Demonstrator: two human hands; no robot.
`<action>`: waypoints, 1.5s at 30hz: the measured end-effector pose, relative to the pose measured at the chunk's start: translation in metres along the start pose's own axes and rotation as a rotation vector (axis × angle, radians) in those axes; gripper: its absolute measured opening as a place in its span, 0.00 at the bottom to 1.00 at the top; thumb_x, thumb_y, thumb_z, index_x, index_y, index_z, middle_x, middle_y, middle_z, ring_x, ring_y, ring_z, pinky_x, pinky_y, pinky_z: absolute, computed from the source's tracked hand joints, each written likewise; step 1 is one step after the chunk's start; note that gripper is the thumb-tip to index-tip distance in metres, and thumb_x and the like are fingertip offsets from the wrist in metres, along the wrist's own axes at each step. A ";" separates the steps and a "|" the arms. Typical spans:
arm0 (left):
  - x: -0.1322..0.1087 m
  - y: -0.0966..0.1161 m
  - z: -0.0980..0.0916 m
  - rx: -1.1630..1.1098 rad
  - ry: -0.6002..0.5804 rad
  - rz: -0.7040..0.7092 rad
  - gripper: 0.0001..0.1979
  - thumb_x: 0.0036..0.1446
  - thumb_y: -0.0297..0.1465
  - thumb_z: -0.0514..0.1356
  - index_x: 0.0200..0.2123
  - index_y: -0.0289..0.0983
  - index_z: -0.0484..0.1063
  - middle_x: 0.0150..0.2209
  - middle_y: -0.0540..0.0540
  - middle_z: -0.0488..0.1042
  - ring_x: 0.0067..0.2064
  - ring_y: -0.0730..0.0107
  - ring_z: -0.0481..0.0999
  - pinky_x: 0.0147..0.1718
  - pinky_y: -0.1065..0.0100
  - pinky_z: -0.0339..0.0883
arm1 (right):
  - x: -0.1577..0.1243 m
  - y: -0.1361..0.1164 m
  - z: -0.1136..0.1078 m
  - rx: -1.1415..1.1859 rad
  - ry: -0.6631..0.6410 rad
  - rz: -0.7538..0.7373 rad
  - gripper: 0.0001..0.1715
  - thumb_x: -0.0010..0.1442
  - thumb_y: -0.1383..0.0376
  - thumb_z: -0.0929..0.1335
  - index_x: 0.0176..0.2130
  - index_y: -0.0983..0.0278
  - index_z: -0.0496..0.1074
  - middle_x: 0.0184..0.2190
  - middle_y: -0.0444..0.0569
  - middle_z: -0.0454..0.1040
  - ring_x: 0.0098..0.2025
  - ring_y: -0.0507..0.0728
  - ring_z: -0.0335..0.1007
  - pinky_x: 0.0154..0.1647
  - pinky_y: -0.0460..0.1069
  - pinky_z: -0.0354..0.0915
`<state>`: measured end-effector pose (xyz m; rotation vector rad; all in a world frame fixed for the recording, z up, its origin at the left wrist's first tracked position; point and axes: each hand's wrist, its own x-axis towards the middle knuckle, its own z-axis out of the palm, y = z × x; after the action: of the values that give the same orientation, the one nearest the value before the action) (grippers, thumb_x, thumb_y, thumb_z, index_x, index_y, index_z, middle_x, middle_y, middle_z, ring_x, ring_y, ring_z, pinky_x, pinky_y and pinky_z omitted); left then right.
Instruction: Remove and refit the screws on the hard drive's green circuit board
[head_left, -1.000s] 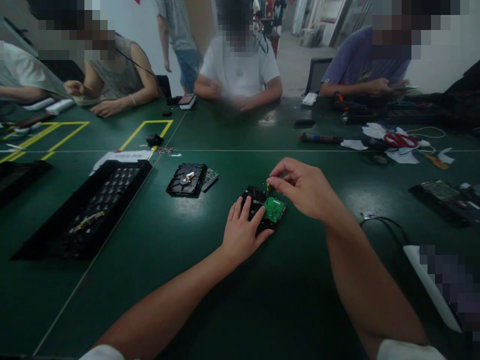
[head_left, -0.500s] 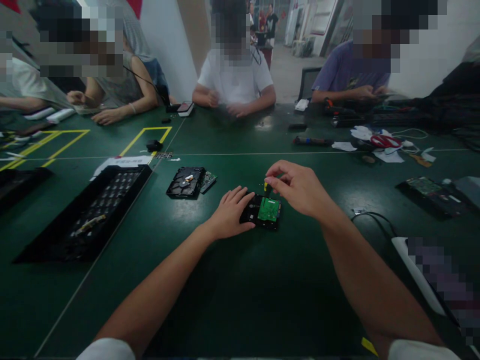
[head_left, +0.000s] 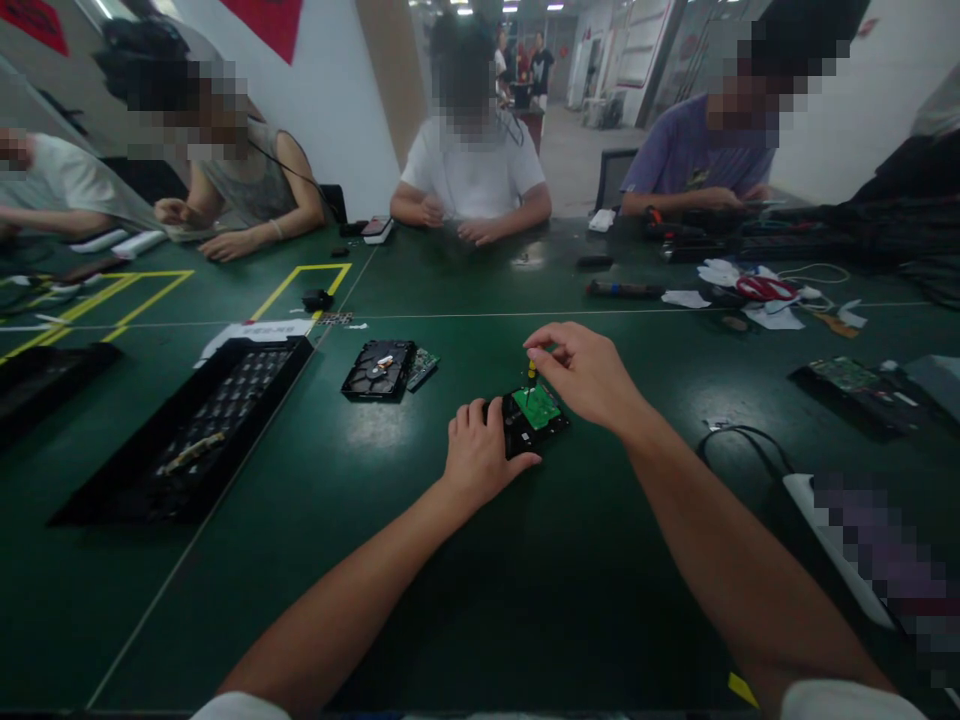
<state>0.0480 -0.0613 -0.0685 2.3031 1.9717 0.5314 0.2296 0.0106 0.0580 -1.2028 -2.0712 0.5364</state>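
One hard drive (head_left: 534, 420) is lying mid-table on the green table (head_left: 420, 560), its green circuit board (head_left: 537, 406) facing up. Left hand (head_left: 478, 455) is pressing down on the drive's near-left edge, fingers curled over it & gripping it. Right hand (head_left: 583, 373) is hovering just above the far side of the board, fingertips pinched round a small screwdriver (head_left: 531, 376) w/ a yellow handle, tip pointing down at the board. Further left, a 2nd opened drive (head_left: 379, 369) is sitting w/ a loose board (head_left: 422, 366) touching its right side. Far left, a black tray (head_left: 187, 430) is lying lengthwise. To the right, a black cable (head_left: 739, 440) is curling near the forearm. Across the far edge, other people are sitting w/ hands on the table; red scissors (head_left: 765, 288) are lying among white scraps, far right.
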 end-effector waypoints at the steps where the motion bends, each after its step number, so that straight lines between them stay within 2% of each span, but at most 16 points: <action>1: -0.003 0.003 -0.003 0.015 -0.033 -0.001 0.50 0.54 0.55 0.72 0.70 0.36 0.59 0.64 0.30 0.67 0.62 0.37 0.68 0.58 0.44 0.67 | 0.001 0.000 0.001 -0.002 0.000 -0.006 0.09 0.69 0.62 0.69 0.46 0.60 0.79 0.47 0.51 0.81 0.42 0.57 0.76 0.43 0.53 0.70; 4: -0.011 0.008 -0.011 0.047 -0.122 -0.018 0.47 0.57 0.51 0.71 0.71 0.37 0.58 0.65 0.31 0.68 0.63 0.39 0.68 0.60 0.47 0.66 | 0.002 0.001 0.003 0.016 0.013 -0.002 0.09 0.69 0.62 0.69 0.47 0.61 0.79 0.47 0.51 0.82 0.41 0.57 0.77 0.43 0.53 0.70; 9: -0.016 0.016 -0.014 0.039 -0.121 -0.026 0.56 0.52 0.65 0.68 0.70 0.33 0.60 0.57 0.30 0.73 0.58 0.37 0.72 0.56 0.46 0.69 | -0.001 0.002 0.004 0.032 0.033 0.027 0.09 0.68 0.62 0.70 0.47 0.61 0.78 0.45 0.51 0.82 0.41 0.58 0.77 0.42 0.53 0.70; 11: -0.013 0.015 -0.015 0.016 -0.096 -0.020 0.55 0.53 0.67 0.65 0.68 0.32 0.62 0.55 0.30 0.74 0.57 0.37 0.73 0.55 0.45 0.69 | -0.003 0.003 0.003 0.035 0.042 0.022 0.08 0.68 0.62 0.70 0.46 0.61 0.79 0.46 0.51 0.82 0.41 0.58 0.77 0.43 0.53 0.70; 13: -0.003 0.011 -0.020 -0.045 -0.056 -0.006 0.46 0.60 0.62 0.64 0.67 0.33 0.64 0.55 0.31 0.75 0.57 0.39 0.74 0.56 0.46 0.70 | -0.004 0.005 0.003 0.046 0.056 0.016 0.09 0.68 0.62 0.70 0.46 0.60 0.79 0.48 0.51 0.81 0.42 0.57 0.77 0.43 0.53 0.71; 16: 0.024 0.003 -0.035 -0.240 0.081 0.141 0.29 0.69 0.41 0.64 0.67 0.36 0.63 0.60 0.34 0.73 0.62 0.45 0.73 0.60 0.48 0.70 | -0.005 0.010 0.005 0.075 0.094 0.021 0.09 0.67 0.62 0.71 0.46 0.60 0.80 0.47 0.50 0.81 0.42 0.57 0.77 0.44 0.54 0.72; 19: 0.056 0.002 -0.053 -0.440 0.246 0.309 0.29 0.68 0.27 0.62 0.70 0.40 0.61 0.65 0.37 0.72 0.67 0.51 0.71 0.66 0.47 0.67 | -0.005 0.012 0.009 0.128 0.127 0.061 0.10 0.65 0.61 0.72 0.47 0.60 0.78 0.45 0.50 0.82 0.41 0.58 0.78 0.44 0.55 0.73; 22: 0.078 0.005 -0.062 -0.594 0.212 0.456 0.27 0.69 0.24 0.61 0.69 0.42 0.65 0.66 0.41 0.73 0.65 0.58 0.74 0.65 0.52 0.69 | -0.006 0.013 0.013 0.171 0.162 0.110 0.13 0.64 0.60 0.74 0.48 0.60 0.75 0.43 0.50 0.82 0.39 0.58 0.79 0.45 0.56 0.74; 25: 0.087 0.010 -0.061 -0.683 0.196 0.465 0.25 0.69 0.23 0.61 0.67 0.43 0.68 0.62 0.43 0.77 0.59 0.61 0.79 0.62 0.55 0.73 | -0.010 0.014 0.013 0.194 0.191 0.135 0.14 0.64 0.59 0.74 0.48 0.60 0.74 0.43 0.50 0.82 0.40 0.59 0.79 0.46 0.57 0.74; 29: 0.087 0.012 -0.061 -0.670 0.189 0.465 0.23 0.69 0.23 0.62 0.65 0.42 0.71 0.57 0.42 0.78 0.56 0.63 0.79 0.58 0.57 0.74 | -0.024 0.026 0.007 0.271 0.233 0.136 0.24 0.65 0.56 0.73 0.57 0.59 0.69 0.53 0.54 0.80 0.47 0.60 0.80 0.47 0.58 0.76; 31: 0.089 0.012 -0.066 -0.641 0.163 0.461 0.23 0.69 0.24 0.62 0.65 0.42 0.72 0.55 0.42 0.77 0.53 0.64 0.79 0.56 0.59 0.74 | -0.036 0.036 0.007 0.212 0.251 0.148 0.27 0.67 0.54 0.72 0.61 0.58 0.68 0.58 0.56 0.76 0.52 0.62 0.78 0.52 0.61 0.75; 34: 0.096 0.011 -0.076 -0.592 0.080 0.444 0.19 0.70 0.27 0.64 0.62 0.43 0.76 0.50 0.43 0.76 0.50 0.64 0.78 0.53 0.60 0.75 | -0.060 0.053 0.016 0.035 0.043 0.132 0.31 0.66 0.48 0.72 0.63 0.57 0.69 0.64 0.59 0.69 0.67 0.68 0.68 0.65 0.67 0.68; 37: 0.103 0.012 -0.082 -0.581 0.020 0.436 0.15 0.68 0.28 0.67 0.56 0.41 0.80 0.47 0.44 0.77 0.46 0.65 0.79 0.51 0.61 0.75 | -0.084 0.063 0.034 -0.107 -0.207 0.219 0.50 0.60 0.37 0.74 0.69 0.59 0.64 0.74 0.65 0.52 0.78 0.78 0.45 0.73 0.74 0.55; 39: 0.104 0.013 -0.084 -0.574 0.016 0.421 0.13 0.67 0.29 0.68 0.54 0.41 0.81 0.47 0.44 0.78 0.45 0.65 0.79 0.49 0.62 0.75 | -0.096 0.066 0.047 -0.149 -0.308 0.215 0.65 0.52 0.31 0.74 0.74 0.59 0.58 0.78 0.67 0.40 0.80 0.81 0.33 0.75 0.76 0.48; 42: 0.103 0.014 -0.084 -0.564 0.014 0.420 0.15 0.68 0.31 0.68 0.57 0.41 0.79 0.50 0.44 0.80 0.47 0.64 0.81 0.47 0.63 0.76 | -0.106 0.067 0.060 -0.194 -0.364 0.184 0.74 0.48 0.26 0.73 0.76 0.60 0.52 0.80 0.67 0.31 0.81 0.82 0.27 0.76 0.75 0.43; 45: 0.100 0.014 -0.084 -0.546 0.021 0.425 0.18 0.71 0.33 0.64 0.62 0.40 0.75 0.54 0.43 0.81 0.50 0.62 0.82 0.48 0.62 0.77 | -0.109 0.069 0.065 -0.250 -0.350 0.162 0.73 0.49 0.28 0.74 0.76 0.62 0.53 0.80 0.67 0.29 0.81 0.82 0.27 0.77 0.74 0.42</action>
<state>0.0482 0.0190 0.0358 2.3263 1.1281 0.9784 0.2614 -0.0522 -0.0681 -1.5202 -2.4020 0.6121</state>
